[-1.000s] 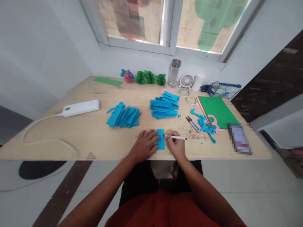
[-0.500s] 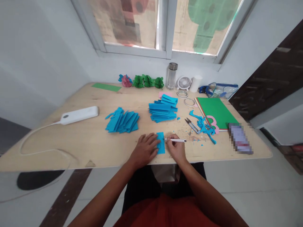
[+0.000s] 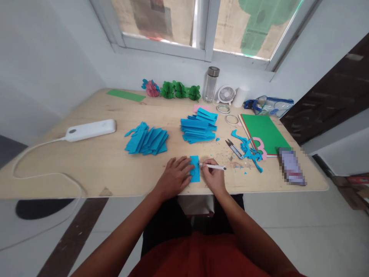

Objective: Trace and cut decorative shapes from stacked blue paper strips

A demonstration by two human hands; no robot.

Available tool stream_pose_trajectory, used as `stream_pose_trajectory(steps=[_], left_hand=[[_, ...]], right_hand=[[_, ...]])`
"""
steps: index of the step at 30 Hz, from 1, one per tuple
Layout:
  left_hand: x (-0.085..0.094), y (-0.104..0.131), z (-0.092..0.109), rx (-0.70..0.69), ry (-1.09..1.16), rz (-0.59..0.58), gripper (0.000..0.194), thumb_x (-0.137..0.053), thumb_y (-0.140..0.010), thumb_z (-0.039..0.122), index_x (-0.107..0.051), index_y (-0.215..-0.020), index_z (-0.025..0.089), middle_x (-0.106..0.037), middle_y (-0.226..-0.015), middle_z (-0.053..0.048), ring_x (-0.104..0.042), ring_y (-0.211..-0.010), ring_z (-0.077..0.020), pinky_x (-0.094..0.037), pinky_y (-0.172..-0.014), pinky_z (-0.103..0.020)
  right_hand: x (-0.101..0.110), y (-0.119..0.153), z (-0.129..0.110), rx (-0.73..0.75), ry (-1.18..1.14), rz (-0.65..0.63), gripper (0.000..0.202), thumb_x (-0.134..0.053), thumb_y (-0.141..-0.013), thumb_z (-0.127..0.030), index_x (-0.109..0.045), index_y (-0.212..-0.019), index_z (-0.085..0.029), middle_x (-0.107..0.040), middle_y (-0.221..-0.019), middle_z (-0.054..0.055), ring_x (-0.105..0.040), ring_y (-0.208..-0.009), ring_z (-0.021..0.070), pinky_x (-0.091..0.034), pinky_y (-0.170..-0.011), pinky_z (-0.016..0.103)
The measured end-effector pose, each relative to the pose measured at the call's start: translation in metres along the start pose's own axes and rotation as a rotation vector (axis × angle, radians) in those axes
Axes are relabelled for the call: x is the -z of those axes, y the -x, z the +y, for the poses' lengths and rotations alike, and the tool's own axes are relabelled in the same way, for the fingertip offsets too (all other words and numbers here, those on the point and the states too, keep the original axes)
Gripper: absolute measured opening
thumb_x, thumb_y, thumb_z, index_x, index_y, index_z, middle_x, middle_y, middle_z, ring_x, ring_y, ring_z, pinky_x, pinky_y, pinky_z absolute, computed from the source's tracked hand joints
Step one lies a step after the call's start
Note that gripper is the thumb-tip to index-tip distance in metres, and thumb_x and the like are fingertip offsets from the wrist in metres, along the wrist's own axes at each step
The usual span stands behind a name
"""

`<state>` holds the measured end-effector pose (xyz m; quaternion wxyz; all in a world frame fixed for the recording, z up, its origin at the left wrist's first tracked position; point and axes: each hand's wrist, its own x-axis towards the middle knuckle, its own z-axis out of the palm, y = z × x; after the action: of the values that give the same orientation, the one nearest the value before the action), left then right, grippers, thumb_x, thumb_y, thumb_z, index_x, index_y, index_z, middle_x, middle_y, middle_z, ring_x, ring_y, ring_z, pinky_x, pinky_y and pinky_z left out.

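A small blue paper strip (image 3: 195, 177) lies near the table's front edge. My left hand (image 3: 176, 175) rests flat over its left side, fingers stretched out. From the right, my right hand (image 3: 213, 177) grips a white pen (image 3: 216, 167), whose tip is at the strip's right edge. Faint dark lines show on the blue paper. Ahead of my hands is a stack of folded blue papers (image 3: 196, 130), and another pile of blue papers (image 3: 148, 140) sits to the left. Thread snips (image 3: 235, 149) lie right of the pen, beside blue paper scraps (image 3: 247, 150).
Green sheets (image 3: 265, 132), a pink paper cutout (image 3: 261, 148) and a phone (image 3: 291, 165) are on the right. Along the wall stand green paper ornaments (image 3: 174, 90), a glass bottle (image 3: 211, 84), a small fan (image 3: 226, 94) and a clear pouch (image 3: 273, 105). A white power strip (image 3: 90, 130) lies left.
The camera view has tilted down, so the table sits higher in the picture. Both hands stay at the blue strip, with the pen still at its right edge.
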<state>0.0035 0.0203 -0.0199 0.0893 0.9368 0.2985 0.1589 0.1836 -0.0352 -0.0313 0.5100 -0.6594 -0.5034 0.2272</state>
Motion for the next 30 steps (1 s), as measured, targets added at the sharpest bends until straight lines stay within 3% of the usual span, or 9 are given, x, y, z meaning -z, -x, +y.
stream_pose_trajectory(steps=[30], left_hand=[[0.0021, -0.0009, 0.0011, 0.003, 0.039, 0.0, 0.038, -0.047, -0.087, 0.027, -0.063, -0.121, 0.022, -0.058, -0.136, -0.013, -0.045, -0.132, -0.0323, -0.031, -0.107, -0.057]], right_hand=[[0.0021, -0.0008, -0.009, -0.025, -0.015, -0.008, 0.015, -0.053, -0.084, -0.033, -0.061, -0.082, -0.021, -0.065, -0.069, 0.001, -0.056, -0.061, 0.0166, -0.044, -0.057, 0.027]])
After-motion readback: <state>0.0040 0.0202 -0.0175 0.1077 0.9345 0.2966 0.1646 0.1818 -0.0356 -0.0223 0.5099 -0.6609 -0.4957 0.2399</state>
